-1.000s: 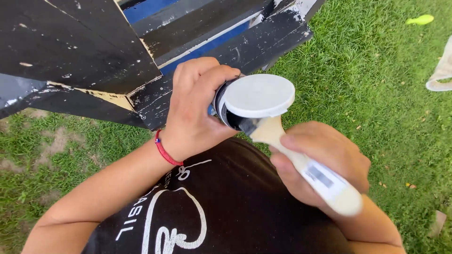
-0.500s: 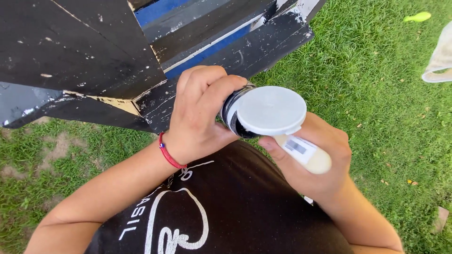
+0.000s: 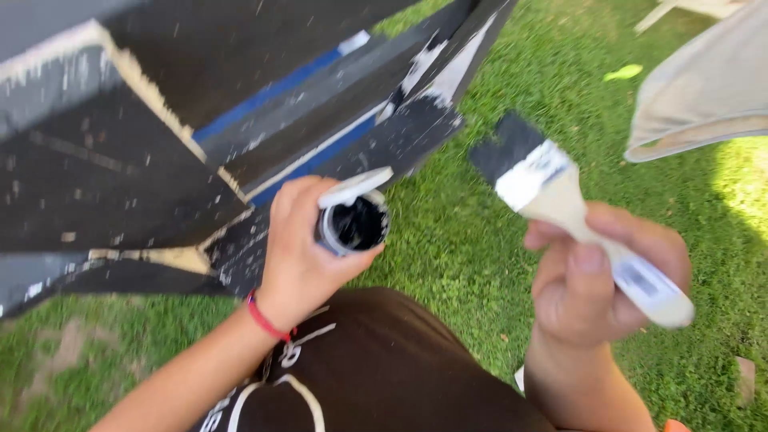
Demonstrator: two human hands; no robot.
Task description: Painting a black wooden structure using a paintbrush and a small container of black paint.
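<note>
The left hand (image 3: 300,256) is wrapped around a small jar of black paint (image 3: 353,225), its white lid (image 3: 355,186) tipped open, beside the black-painted boards (image 3: 120,184). The right hand (image 3: 596,276) grips a flat paintbrush (image 3: 560,204) above the grass (image 3: 448,232), bristles black.

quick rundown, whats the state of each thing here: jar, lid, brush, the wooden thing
paint jar: open, black paint inside, held in left hand
white lid: flipped up, at the jar's rim
paintbrush: out of the jar, bristles black with paint, gripped in right hand
wooden structure: painted mostly black, bare and blue patches showing
</note>
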